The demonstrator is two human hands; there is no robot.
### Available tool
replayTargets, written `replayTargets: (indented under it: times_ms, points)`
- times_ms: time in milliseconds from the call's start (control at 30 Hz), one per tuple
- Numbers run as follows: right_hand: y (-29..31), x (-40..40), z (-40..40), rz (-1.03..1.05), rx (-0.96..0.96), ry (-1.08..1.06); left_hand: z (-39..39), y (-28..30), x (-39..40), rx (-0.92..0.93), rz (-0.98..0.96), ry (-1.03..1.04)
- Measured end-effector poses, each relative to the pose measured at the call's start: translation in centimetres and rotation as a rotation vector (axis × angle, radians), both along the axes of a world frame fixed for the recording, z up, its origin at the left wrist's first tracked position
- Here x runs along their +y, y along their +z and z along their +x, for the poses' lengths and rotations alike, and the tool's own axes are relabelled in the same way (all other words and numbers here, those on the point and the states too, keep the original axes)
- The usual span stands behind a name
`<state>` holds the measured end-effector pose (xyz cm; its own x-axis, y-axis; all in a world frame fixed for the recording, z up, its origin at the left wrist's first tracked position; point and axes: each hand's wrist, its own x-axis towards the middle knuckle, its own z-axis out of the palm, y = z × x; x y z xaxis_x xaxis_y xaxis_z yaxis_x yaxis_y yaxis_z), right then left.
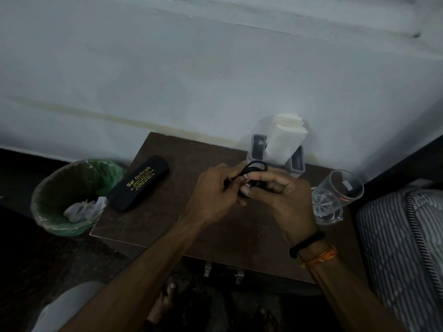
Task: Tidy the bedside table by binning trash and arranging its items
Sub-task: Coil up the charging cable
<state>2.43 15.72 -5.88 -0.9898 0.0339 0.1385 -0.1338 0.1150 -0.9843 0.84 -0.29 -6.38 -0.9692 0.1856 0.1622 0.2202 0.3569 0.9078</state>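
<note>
Over the middle of the dark wooden bedside table [167, 219] both hands hold a coiled black cable [257, 166]. My left hand [215, 190] pinches one side of the loops, and my right hand [282, 195] grips the other side with fingers curled round it. A black spectacle case [140, 182] with gold lettering lies at the table's left. A grey holder [298, 164] with white folded tissues [285, 137] stands at the back against the wall. A clear drinking glass [335, 197] stands at the right edge.
A bin with a green liner [72, 195] holding crumpled paper sits on the floor left of the table. A striped mattress [402, 248] borders the table's right side. The pale wall runs behind. Bare feet show below the table front.
</note>
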Motion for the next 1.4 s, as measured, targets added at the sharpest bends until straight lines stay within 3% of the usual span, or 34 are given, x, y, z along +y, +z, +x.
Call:
replayTargets:
  times_ms: [67, 200, 333, 533, 700, 767, 833, 933, 1100, 1200, 1400]
  points:
    - [0.0, -0.2, 0.3, 0.086, 0.029, -0.044, 0.1, 0.0, 0.0, -0.002, -0.013, -0.012]
    - [0.0, -0.7, 1.3, 0.583, 0.248, -0.247, 0.2, -0.1, -0.1, 0.009, -0.026, 0.029]
    - [-0.4, -2.2, 2.4, 0.766, 0.488, -0.26, 0.1, -0.2, -0.2, 0.087, -0.131, 0.129]
    - [1.0, -2.7, 3.1, 0.593, 0.487, -0.233, 0.0, -0.1, -0.8, 0.106, -0.18, 0.177]
    - [1.6, -1.7, 2.8, 0.625, 0.593, -0.183, -0.1, -0.3, -0.7, 0.126, -0.263, 0.146]
    - [1.9, -0.9, 2.1, 0.46, 0.494, -0.231, -0.2, 0.0, -0.7, 0.122, -0.3, 0.116]
    - [2.1, 0.1, 1.1, 0.129, 0.319, -0.301, 0.0, 0.4, -0.3, 0.133, -0.291, 0.063]
    - [1.1, 1.6, -0.4, -0.137, 0.14, -0.356, 0.1, 0.6, 0.1, 0.04, -0.127, 0.027]
    - [-1.3, 2.7, -1.3, -0.163, 0.018, -0.348, 0.3, 0.6, 0.3, -0.293, 0.385, 0.008]
    - [-1.9, 2.6, -1.4, 0.017, 0.108, -0.307, 0.4, 0.8, 0.4, -0.37, 0.537, -0.011]
    - [-2.0, 2.1, -0.8, 0.659, 0.313, -0.232, 0.2, 0.7, 0.1, -0.477, 0.656, -0.001]
